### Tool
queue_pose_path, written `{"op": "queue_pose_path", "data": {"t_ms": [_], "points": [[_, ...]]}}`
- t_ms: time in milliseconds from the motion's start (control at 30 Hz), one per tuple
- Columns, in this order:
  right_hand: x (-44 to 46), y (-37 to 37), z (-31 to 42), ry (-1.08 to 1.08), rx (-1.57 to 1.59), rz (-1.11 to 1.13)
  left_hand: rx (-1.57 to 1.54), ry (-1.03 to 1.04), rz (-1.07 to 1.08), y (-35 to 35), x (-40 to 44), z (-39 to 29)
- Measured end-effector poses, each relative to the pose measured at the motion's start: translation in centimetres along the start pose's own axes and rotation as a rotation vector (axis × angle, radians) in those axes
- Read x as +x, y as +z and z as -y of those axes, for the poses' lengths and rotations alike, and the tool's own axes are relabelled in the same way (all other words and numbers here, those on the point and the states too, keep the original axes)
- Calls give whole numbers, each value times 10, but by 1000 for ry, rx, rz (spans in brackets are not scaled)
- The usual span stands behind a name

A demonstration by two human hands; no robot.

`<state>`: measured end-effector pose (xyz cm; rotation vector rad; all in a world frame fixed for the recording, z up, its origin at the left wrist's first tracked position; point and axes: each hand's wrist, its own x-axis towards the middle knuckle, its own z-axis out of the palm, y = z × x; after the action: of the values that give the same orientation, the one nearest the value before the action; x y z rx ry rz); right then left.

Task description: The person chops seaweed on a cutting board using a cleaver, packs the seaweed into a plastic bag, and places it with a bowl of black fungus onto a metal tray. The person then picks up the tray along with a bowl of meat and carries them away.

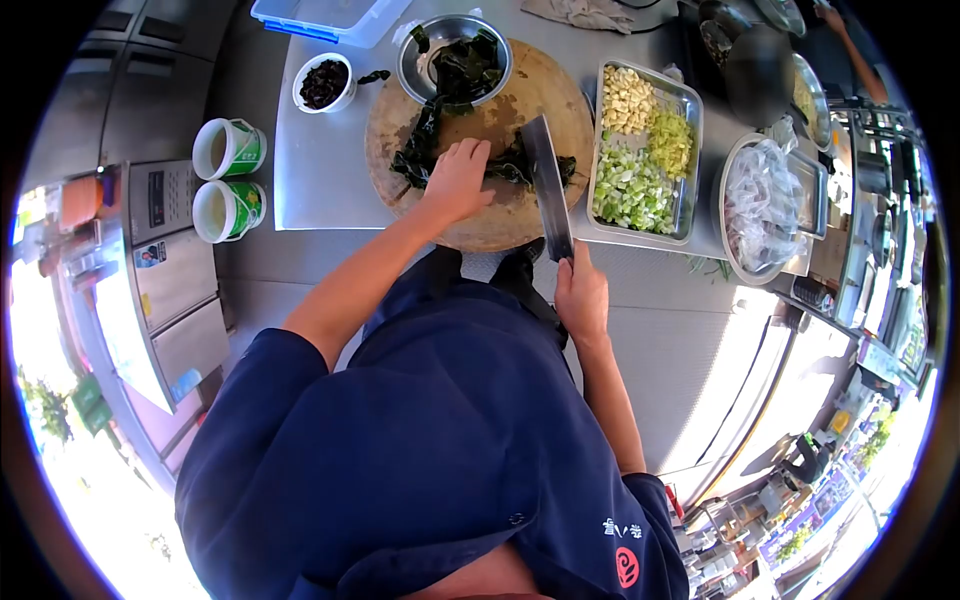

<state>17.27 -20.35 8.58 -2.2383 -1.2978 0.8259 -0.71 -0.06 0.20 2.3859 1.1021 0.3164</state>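
Note:
On a round wooden chopping board (480,225) lies a strip of dark green seaweed (510,163), which looks like kelp. My left hand (460,182) presses down on it, fingers curled and together. In my right hand (582,295) is the handle of a cleaver (548,185). Its broad blade stands across the right end of the seaweed, at the board's right side. More seaweed hangs over the rim of a metal bowl (404,72) at the back of the board and trails down to my left hand, whose fingertips are partly hidden.
Right of the board, a metal tray (598,180) holds chopped garlic, green onion and pale green bits. Beyond it stands a bowl (730,245) with clear plastic bags. A white tub (350,98) of dark pieces sits left. Two buckets (245,150) stand further left. A clear plastic box (330,22) is behind.

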Motion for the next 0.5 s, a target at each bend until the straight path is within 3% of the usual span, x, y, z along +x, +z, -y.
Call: {"op": "queue_pose_path", "data": {"t_ms": [167,267,500], "points": [[-8,13,15,-137,-31,-85,-65,43,-20,-7,-20,19],[-1,34,7,-18,-227,89,-120,64,-18,-3,-21,24],[5,11,25,-29,-279,94,-94,141,-124,-11,-24,27]]}}
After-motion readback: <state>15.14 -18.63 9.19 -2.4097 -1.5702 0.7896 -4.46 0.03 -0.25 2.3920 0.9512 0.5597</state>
